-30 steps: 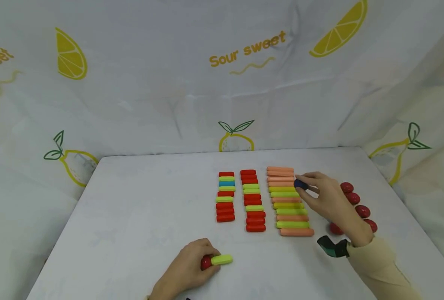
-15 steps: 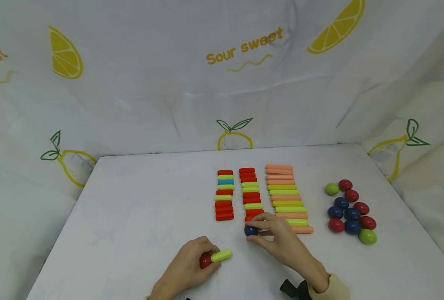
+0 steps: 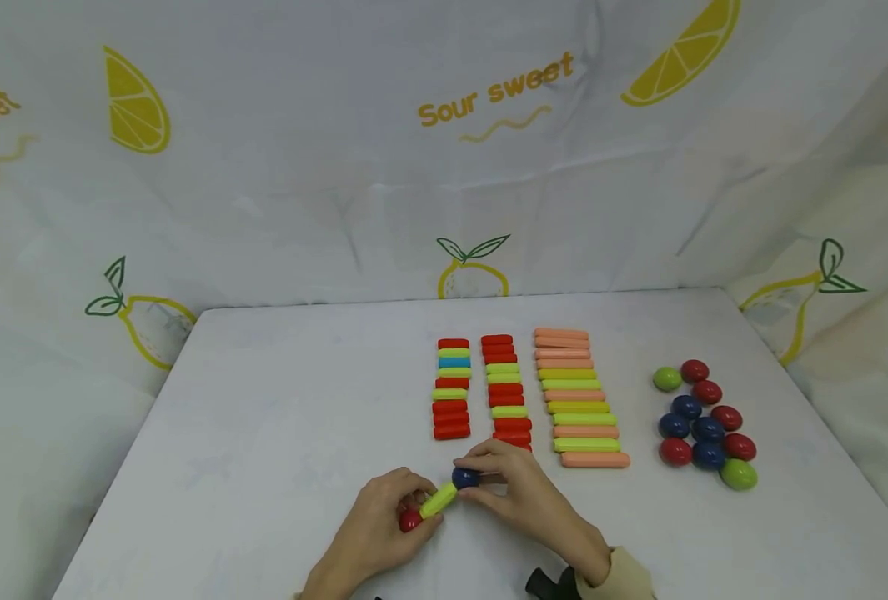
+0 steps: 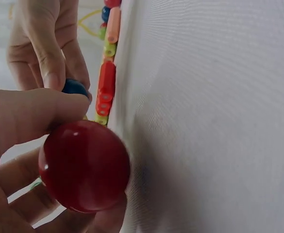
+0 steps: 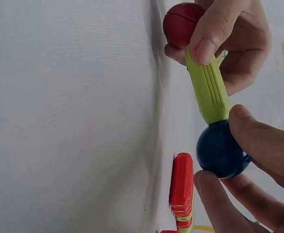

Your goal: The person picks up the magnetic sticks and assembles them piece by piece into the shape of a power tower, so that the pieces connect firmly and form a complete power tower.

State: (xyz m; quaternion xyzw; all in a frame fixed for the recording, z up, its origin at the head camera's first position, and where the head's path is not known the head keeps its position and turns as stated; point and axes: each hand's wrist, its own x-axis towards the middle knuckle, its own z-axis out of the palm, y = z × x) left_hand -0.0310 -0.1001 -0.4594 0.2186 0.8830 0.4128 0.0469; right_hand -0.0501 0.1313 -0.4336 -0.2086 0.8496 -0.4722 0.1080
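Observation:
My left hand pinches a yellow-green ribbed stick near its end, where a red ball is attached. Between the thumb and fingers of my right hand is a dark blue ball, which touches the stick's other end. In the left wrist view, the red ball fills the foreground and hides most of the stick. Both hands are low over the front middle of the white table, close together.
Behind the hands lie two columns of short sticks, mostly red and yellow-green. A column of longer orange, yellow and green sticks lies to their right. Several red, blue and green balls are grouped at the table's right side.
My right hand has come from the long sticks leftward and toward me, bringing the blue ball against the stick's free end. My left hand stays in place, the stick now tilted more steeply.

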